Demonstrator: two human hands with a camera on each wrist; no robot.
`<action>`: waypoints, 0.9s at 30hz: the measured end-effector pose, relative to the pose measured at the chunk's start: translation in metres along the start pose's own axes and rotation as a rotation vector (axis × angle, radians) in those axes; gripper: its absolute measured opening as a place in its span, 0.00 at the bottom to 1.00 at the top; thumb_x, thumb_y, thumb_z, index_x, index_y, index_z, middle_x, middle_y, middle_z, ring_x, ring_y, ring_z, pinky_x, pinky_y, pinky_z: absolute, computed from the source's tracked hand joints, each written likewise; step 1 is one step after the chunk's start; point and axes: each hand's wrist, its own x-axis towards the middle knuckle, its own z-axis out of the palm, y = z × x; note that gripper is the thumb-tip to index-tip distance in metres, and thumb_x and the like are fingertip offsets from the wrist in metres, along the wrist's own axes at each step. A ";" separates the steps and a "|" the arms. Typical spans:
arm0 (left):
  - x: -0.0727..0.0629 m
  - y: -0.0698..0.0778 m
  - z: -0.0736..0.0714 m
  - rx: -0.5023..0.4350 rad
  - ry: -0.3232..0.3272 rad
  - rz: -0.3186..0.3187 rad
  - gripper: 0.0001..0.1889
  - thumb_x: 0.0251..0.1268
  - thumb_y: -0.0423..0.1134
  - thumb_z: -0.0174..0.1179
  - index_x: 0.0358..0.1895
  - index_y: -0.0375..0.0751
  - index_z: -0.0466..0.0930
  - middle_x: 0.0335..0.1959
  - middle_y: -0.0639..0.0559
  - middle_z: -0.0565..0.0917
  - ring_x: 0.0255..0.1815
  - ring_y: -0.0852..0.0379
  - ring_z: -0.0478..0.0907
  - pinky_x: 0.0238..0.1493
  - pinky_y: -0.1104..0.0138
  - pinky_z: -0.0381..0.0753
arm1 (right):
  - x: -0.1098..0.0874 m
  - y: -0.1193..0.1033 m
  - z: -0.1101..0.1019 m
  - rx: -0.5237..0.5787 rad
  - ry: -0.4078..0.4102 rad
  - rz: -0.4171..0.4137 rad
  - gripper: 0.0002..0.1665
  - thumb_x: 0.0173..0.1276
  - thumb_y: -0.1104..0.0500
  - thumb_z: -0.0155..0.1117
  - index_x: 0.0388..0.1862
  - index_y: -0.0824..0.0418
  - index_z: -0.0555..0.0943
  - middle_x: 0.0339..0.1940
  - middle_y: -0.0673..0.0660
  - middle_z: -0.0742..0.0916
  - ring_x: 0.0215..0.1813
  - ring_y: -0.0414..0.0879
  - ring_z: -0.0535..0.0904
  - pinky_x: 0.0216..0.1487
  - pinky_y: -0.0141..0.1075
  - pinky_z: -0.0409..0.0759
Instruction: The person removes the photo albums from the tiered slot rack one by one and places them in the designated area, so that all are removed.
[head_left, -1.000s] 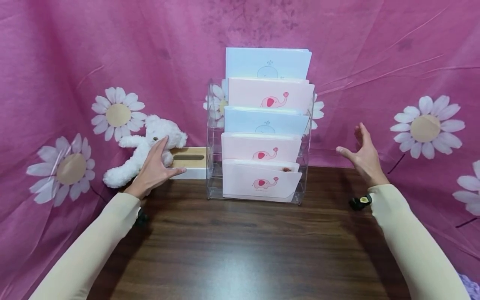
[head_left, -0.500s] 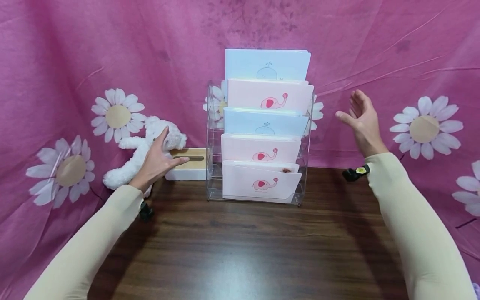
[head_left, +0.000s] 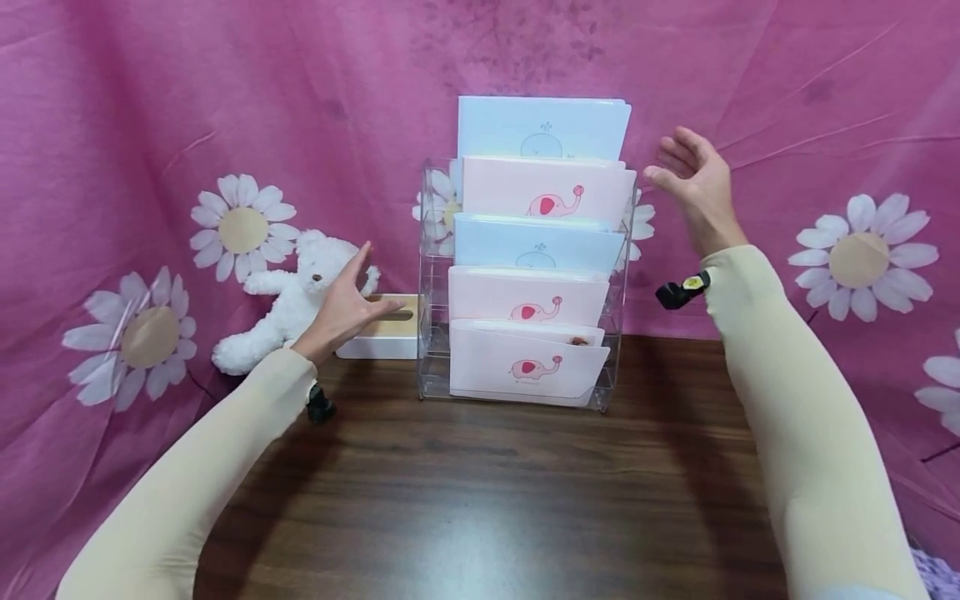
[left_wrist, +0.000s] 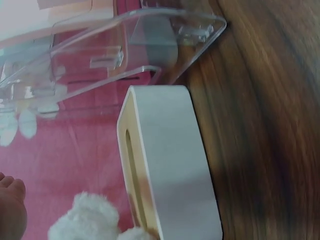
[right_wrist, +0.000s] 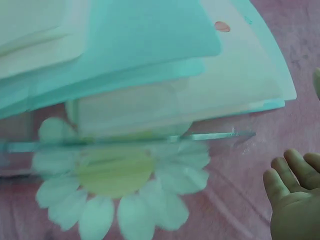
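A clear plastic tiered rack (head_left: 617, 350) stands on the table with several folders in its tiers. The rear one is a light blue folder (head_left: 540, 125) with a whale drawing; in front sits a pink elephant folder (head_left: 528, 367). My left hand (head_left: 345, 308) hovers left of the rack, before the tissue box (head_left: 378, 346) and white teddy bear (head_left: 285, 312), fingers extended and holding nothing. My right hand (head_left: 697, 187) is raised beside the rack's upper right, apart from the folders, its fingers slightly bent. In the right wrist view, the fingers (right_wrist: 295, 172) show near the folder edges.
The brown wooden table (head_left: 480, 500) spreads in front of the rack. A pink curtain (head_left: 360, 100) with daisies hangs behind and at both sides. Each sleeve carries a small black wrist camera (head_left: 682, 290).
My right hand has risen and moved left, closer to the upper folders. My left hand has shifted right toward the rack. Rack, folders, bear and box stay where they were.
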 end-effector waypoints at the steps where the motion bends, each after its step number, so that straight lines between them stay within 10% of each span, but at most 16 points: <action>1: 0.001 0.001 0.002 -0.036 -0.010 -0.001 0.59 0.58 0.47 0.75 0.84 0.50 0.39 0.85 0.50 0.48 0.85 0.44 0.49 0.84 0.52 0.53 | 0.003 -0.002 0.004 -0.003 -0.005 0.011 0.49 0.62 0.68 0.72 0.80 0.61 0.60 0.79 0.62 0.69 0.79 0.52 0.66 0.74 0.29 0.71; 10: 0.009 0.009 0.024 -0.328 -0.046 -0.062 0.54 0.61 0.35 0.72 0.83 0.43 0.43 0.84 0.42 0.54 0.84 0.43 0.54 0.83 0.56 0.57 | 0.034 -0.013 0.030 -0.043 -0.020 0.105 0.48 0.62 0.69 0.72 0.79 0.61 0.62 0.79 0.60 0.71 0.78 0.48 0.70 0.74 0.29 0.72; 18: 0.014 0.012 0.038 -0.340 -0.052 -0.084 0.50 0.61 0.36 0.73 0.82 0.41 0.50 0.81 0.41 0.60 0.79 0.39 0.63 0.80 0.55 0.64 | 0.050 -0.017 0.041 -0.200 0.011 0.188 0.46 0.63 0.65 0.73 0.78 0.57 0.66 0.74 0.55 0.77 0.70 0.44 0.76 0.70 0.29 0.75; 27: 0.014 0.015 0.046 -0.334 -0.064 -0.110 0.44 0.62 0.35 0.71 0.79 0.37 0.57 0.79 0.41 0.66 0.77 0.43 0.68 0.76 0.59 0.71 | 0.060 -0.020 0.046 -0.371 -0.009 0.242 0.42 0.64 0.60 0.73 0.76 0.55 0.68 0.48 0.44 0.83 0.49 0.38 0.79 0.52 0.29 0.78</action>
